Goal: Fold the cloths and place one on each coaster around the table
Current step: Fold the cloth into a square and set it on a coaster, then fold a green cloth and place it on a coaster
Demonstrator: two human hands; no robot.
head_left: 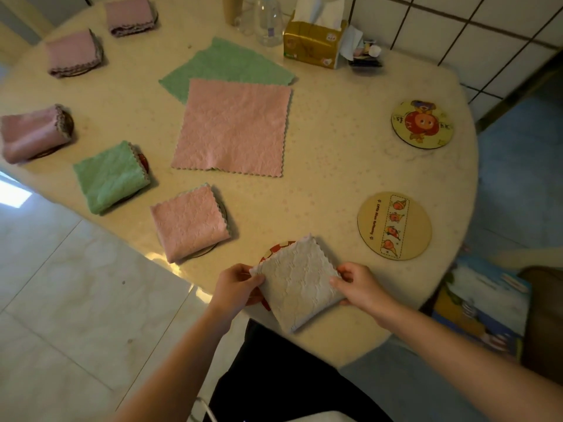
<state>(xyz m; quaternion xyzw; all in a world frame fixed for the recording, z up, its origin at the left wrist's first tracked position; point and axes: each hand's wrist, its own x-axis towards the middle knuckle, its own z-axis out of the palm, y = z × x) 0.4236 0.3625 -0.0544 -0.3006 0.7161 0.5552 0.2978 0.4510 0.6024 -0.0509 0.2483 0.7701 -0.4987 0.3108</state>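
A folded white cloth (297, 283) lies over a red-rimmed coaster (275, 249) at the table's near edge. My left hand (236, 284) pinches its left corner and my right hand (358, 283) pinches its right side. Two bare round coasters sit to the right, a yellow one with a strip of figures (394, 226) and one with a red cartoon figure (422, 123). In the middle, a flat pink cloth (233, 127) overlaps a flat green cloth (225, 67). Along the left edge, folded cloths rest on coasters: pink (190, 222), green (111, 176), mauve (33, 134), and two more mauve ones further back.
At the back stand a gold tissue box (313, 41), a clear bottle (269, 21) and a small tray of bits (365, 56). The round table (335, 166) ends close to a tiled wall on the right. A picture box (481, 306) lies on the floor at right.
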